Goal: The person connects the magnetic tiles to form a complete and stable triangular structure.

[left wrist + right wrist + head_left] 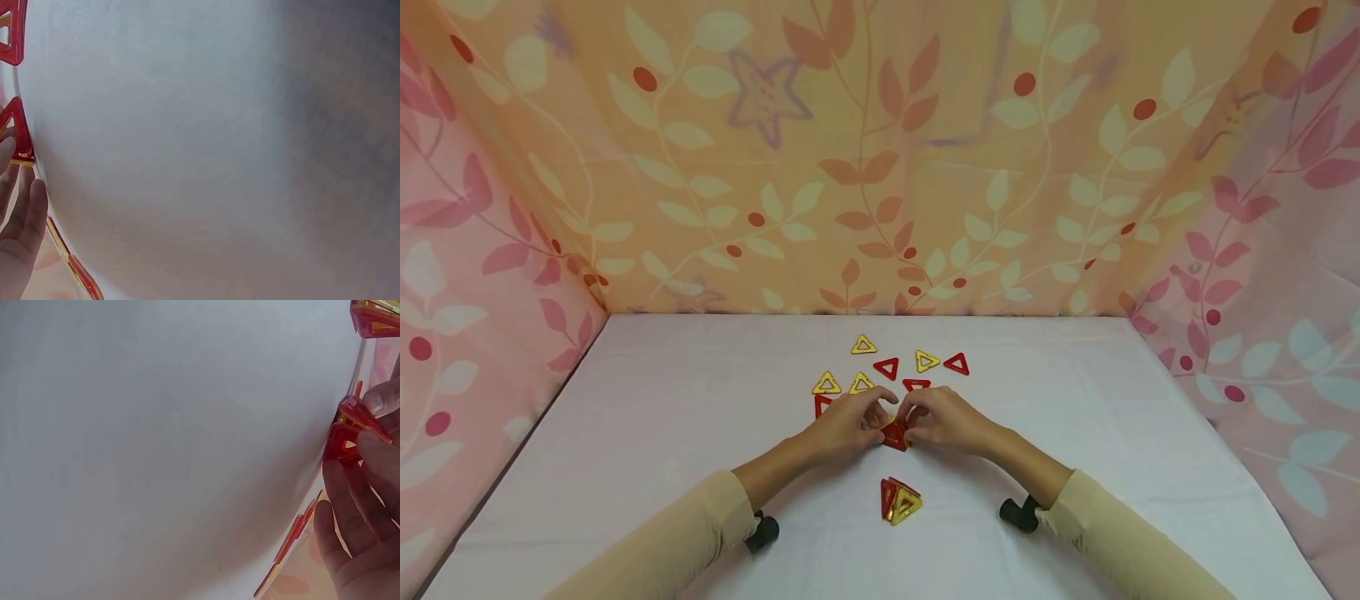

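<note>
Between both hands, mid-table in the head view, are red triangle tiles (pixel 893 435) standing together with yellow edges showing. The left hand (pixel 852 422) pinches them from the left, fingertips partly behind. From the right, the right hand (pixel 949 421) holds them with thumb and fingers. In the right wrist view the red tiles (pixel 341 439) lean against each other at an angle; the fingers hide part of them. Only a sliver of the left hand (pixel 22 228) and a red tile (pixel 22 134) shows in the left wrist view.
Nearer the body stands a small pyramid of red and yellow triangle tiles (pixel 901 502). Beyond the hands lie several loose tiles, among them a yellow triangle (pixel 864 352) and a red triangle (pixel 958 371). Patterned curtains (pixel 865 167) enclose the white table (pixel 700 375).
</note>
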